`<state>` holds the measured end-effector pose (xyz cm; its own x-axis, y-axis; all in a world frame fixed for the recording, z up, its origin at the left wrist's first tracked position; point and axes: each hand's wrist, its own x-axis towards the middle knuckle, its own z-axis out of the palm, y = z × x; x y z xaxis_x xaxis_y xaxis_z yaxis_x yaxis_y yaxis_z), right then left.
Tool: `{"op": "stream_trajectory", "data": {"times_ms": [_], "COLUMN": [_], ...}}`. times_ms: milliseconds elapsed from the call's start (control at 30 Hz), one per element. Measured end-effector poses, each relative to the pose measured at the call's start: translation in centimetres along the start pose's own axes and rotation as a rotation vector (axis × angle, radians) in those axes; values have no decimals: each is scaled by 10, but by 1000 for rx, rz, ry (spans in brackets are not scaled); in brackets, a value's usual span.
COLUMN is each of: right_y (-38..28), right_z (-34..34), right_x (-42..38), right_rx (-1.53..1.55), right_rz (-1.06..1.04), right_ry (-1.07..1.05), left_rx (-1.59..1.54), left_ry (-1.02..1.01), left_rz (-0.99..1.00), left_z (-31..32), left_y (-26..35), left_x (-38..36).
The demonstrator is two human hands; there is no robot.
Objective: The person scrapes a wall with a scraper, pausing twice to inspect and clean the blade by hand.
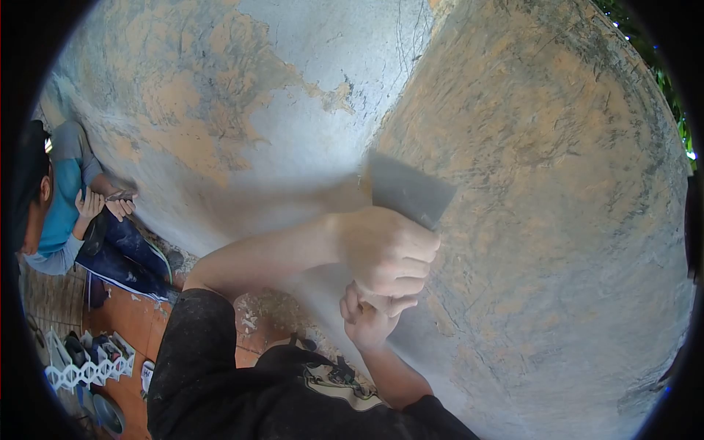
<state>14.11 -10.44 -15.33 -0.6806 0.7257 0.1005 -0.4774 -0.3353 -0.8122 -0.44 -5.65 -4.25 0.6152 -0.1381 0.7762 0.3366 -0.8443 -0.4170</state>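
left hand (385,249) gripping scraper (407,189), peeling wall (550,183)

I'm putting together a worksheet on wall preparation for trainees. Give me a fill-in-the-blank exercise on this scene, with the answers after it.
1. Both hands grip a flat grey metal scraper whose blade is pressed against the ____.
2. The patchy grey and tan wall shows tan patches where the grey ____ is gone.
3. The left hand sits ____ the right hand in the picture.
4. A second person in a blue and grey top sits at the ____ edge of the view.

Answers: wall; coating; above; left
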Motion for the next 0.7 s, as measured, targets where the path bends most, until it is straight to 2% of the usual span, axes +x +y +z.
{"op": "stream_trajectory", "data": {"times_ms": [67,200,300,367,500,567,600,667,700], "right_y": [-9,-7,5,4,18,24,23,20,19], "right_z": [3,3,-11,-13,-36,-49,-45,-33,-32], "right_x": [8,-8,-6,-8,-9,-15,-18,-22,-21], "right_rx": [-66,-66,-252,-69,20,-837,-835,-220,-218], "right_rz": [24,31,0,1,-37,-374,-375,45,46], "right_ry": [-53,-3,23,-40,-52,-208,-208,31,32], "left_rx": [26,-23,-18,-21,-9,-5,13,30,37], "left_ry": [24,47,11,-12,29,41,33,24,1], "left_rz": [17,-16,-5,-27,-69,-99,-140,-178,-210], "left_z": [-2,6,13,14,18,23,25,28,30], "left_y": [-2,7,13,17,23,33,39,46,50], "left_x": [4,-1,-6,-8,-10,-19,-26,-38,-42]}}
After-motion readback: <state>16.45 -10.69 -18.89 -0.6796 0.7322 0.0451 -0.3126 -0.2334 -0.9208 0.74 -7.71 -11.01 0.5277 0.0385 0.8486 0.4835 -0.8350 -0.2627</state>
